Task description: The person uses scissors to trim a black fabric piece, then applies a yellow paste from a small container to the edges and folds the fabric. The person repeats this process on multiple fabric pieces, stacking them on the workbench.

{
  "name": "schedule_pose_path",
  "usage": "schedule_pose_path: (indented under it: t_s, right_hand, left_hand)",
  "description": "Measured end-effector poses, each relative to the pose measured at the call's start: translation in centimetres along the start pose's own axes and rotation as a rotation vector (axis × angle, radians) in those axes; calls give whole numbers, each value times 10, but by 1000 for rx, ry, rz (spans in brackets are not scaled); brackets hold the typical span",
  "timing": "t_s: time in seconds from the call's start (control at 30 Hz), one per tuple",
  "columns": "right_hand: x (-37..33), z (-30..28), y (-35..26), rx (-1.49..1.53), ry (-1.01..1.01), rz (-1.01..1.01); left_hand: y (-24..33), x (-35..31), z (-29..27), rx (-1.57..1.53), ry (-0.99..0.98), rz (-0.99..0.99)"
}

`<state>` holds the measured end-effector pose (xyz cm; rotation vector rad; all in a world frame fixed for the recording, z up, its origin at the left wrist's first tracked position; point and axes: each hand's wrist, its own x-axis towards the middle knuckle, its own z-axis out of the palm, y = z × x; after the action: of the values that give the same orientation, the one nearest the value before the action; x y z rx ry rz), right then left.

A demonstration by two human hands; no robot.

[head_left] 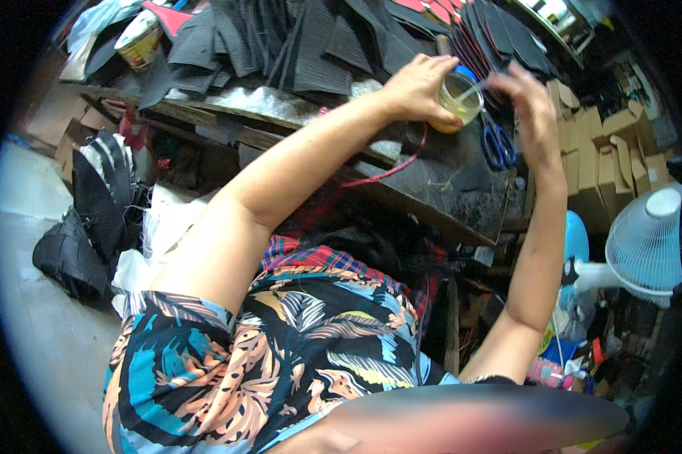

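My left hand (425, 87) is wrapped round a clear jar (462, 113) of yellowish liquid, tilted over the workbench. A thin pale stick (468, 94) slants out of the jar's mouth toward the fingertips of my right hand (528, 102). These fingers are bent in a pinch at the stick's upper end and smeared by motion. Whether the stick has bristles at its lower end cannot be seen. Scissors with blue handles (497, 145) lie on the bench just below the jar, between my hands. Blue shows at the jar's far rim.
Black ribbed sheet pieces (326, 57) are heaped along the back of the workbench (462, 198). A stack of dark red-edged pieces (500, 41) lies behind the jar. Cardboard boxes (602, 151) and a white fan (643, 242) stand at right. A printed tub (139, 47) sits at far left.
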<state>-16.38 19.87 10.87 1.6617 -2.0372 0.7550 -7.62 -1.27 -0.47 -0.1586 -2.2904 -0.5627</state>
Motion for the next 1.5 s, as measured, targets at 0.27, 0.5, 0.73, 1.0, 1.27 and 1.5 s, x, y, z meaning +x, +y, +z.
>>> schedule_pose_path:
  t_s: [0.27, 0.5, 0.73, 1.0, 1.27, 1.5]
  right_hand:
    - [-23, -50, -38, 401, 399, 69]
    - [-60, -7, -23, -110, 2, 54]
    - [-47, 70, -29, 125, 1, 112]
    - [-45, 76, -29, 371, 114, 252]
    - [-78, 16, -81, 1005, 213, 357]
    - [-113, 36, -78, 957, 123, 627]
  left_hand:
    - [19, 9, -16, -276, 209, -151]
    - [7, 27, -100, 555, 577, -104]
    - [-46, 14, -141, 970, 428, -403]
    - [8, 31, -175, -289, 874, -242]
    - [120, -18, -179, -19, 146, 161]
    - [117, -27, -76, 175, -152, 274]
